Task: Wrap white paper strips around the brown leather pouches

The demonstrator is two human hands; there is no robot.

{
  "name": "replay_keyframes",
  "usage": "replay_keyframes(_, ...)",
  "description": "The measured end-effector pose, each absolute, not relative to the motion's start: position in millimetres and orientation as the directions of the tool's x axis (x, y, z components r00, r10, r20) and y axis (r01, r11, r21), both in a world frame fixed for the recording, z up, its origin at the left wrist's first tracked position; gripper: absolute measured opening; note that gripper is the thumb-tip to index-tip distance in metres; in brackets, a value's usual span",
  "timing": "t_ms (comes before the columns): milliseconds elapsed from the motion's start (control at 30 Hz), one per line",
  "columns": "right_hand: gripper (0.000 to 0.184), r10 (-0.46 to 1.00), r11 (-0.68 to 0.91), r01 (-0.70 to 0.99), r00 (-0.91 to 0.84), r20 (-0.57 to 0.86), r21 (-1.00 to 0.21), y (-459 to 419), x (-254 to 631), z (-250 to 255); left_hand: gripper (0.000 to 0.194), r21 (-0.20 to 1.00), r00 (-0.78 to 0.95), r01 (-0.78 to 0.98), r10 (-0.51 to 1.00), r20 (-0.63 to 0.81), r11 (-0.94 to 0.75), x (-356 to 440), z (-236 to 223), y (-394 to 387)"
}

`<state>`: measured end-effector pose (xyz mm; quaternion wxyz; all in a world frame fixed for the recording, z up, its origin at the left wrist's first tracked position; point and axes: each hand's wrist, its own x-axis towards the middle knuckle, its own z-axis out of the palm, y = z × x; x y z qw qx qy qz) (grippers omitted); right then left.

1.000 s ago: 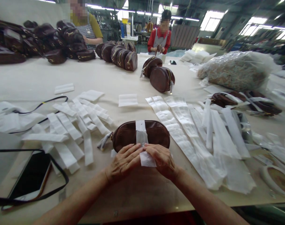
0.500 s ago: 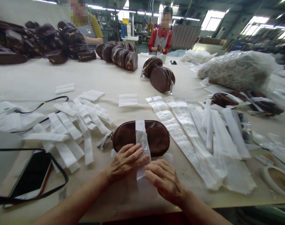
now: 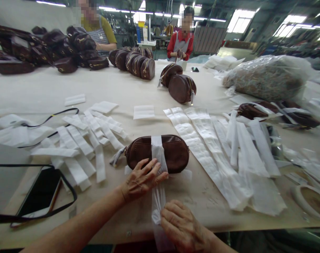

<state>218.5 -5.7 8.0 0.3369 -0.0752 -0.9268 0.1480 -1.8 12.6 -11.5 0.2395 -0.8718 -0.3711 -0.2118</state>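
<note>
In front of me a dark brown leather bag [image 3: 140,151] lies on its side, a wrapped zipper pull at its left end. A white strip of wrapping paper [image 3: 157,144] crosses the bag's middle and runs down toward the table edge. My left hand [image 3: 142,178] lies with fingers outstretched on the strip and the bag's lower edge, pressing against them. Lower and to the right, my right hand [image 3: 182,223] is closed on the strip's near part, which looks bunched at the fingers. A pale sheet shows partly beneath the bag.
Loose white strips [image 3: 80,140] lie at left beside a phone [image 3: 41,193] and a black cord. Longer paper strips [image 3: 212,158] spread at right, near a roll of tape [image 3: 309,200]. Brown bags [image 3: 182,88] stand farther back. Two people are across the table.
My right hand has moved down toward the table edge, drawing the strip longer and tauter. My left hand stays on the bag, its fingers slightly more spread.
</note>
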Motion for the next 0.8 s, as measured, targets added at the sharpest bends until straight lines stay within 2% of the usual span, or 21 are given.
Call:
replay_keyframes(333, 0.027, 0.252, 0.921, -0.019, -0.733, 0.632, -0.388, 20, 223, 41, 0.039, -0.183, 0.590, 0.777, 0.594, 0.546, -0.603, -1, -11, 11)
replay_keyframes(600, 0.021, 0.327, 0.889, 0.006, -0.706, 0.628, -0.457, 57, 221, 57, 0.030, -0.183, 0.600, 0.753, 0.544, 0.587, -0.632, 0, -6, 16)
replay_keyframes(800, 0.021, 0.328, 0.900, 0.023, -0.694, 0.641, -0.435, 93, 201, 60, 0.023, -0.052, 0.542, 0.729, 0.529, 0.653, -0.682, -1, -10, 17)
